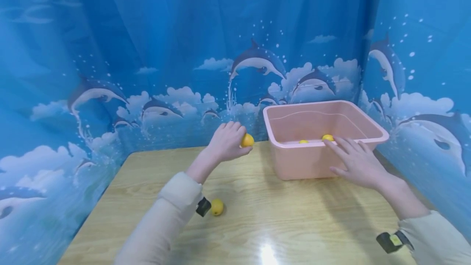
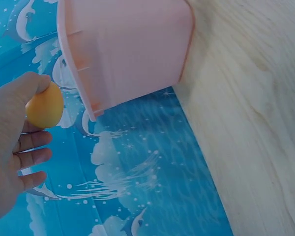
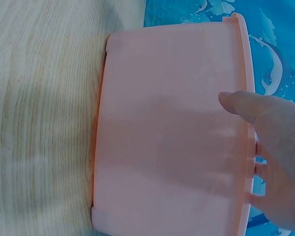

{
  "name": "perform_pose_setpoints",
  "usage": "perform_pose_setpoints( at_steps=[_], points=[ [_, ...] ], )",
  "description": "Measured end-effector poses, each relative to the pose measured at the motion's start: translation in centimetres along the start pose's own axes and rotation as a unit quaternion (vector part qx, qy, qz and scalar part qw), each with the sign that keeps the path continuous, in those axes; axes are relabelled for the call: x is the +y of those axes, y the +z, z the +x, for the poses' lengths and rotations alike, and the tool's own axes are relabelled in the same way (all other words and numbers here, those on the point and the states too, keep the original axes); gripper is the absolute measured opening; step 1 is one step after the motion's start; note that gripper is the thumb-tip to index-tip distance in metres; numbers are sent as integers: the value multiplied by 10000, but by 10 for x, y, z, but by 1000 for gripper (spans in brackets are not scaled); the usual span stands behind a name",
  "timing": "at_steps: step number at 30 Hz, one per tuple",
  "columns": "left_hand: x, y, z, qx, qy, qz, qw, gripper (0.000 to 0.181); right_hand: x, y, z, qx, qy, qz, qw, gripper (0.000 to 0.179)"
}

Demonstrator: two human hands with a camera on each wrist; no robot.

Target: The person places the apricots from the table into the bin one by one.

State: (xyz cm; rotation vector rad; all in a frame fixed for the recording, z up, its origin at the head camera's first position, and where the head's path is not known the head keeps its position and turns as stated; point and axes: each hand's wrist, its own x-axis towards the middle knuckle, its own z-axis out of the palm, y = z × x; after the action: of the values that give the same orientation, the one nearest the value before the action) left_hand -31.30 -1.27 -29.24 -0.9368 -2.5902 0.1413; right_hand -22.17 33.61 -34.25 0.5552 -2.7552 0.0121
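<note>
My left hand point(image 1: 229, 141) pinches a smooth yellow lemon point(image 1: 247, 140) between thumb and index finger, above the table and left of the bin. The left wrist view shows the lemon's point(image 2: 45, 105) rounded, egg-like shape; the other fingers extend beneath it. A pink plastic bin point(image 1: 305, 160) stands at the back right of the table. At its near rim is my right hand point(image 1: 358, 160), fingers spread and fairly straight, thumb outside the front wall. Inside the bin, two lemons show partly, one yellow lemon point(image 1: 327, 138) near my right fingertips and another lemon point(image 1: 303, 141) farther left.
Another lemon point(image 1: 217, 207) lies on the wooden table point(image 1: 147, 187), beside the left wrist's black camera point(image 1: 203, 207). A blue curtain point(image 1: 176, 52) printed with dolphins hangs behind the table and along both sides, close behind the bin.
</note>
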Motion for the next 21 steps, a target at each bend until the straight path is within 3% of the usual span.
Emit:
perform_pose_setpoints(
  at_steps=[21],
  points=[
    [20, -19, 47, -440, -30, -87, 9990, 42, 0, 0, 0, 2, 75, 0, 10000, 80]
  ],
)
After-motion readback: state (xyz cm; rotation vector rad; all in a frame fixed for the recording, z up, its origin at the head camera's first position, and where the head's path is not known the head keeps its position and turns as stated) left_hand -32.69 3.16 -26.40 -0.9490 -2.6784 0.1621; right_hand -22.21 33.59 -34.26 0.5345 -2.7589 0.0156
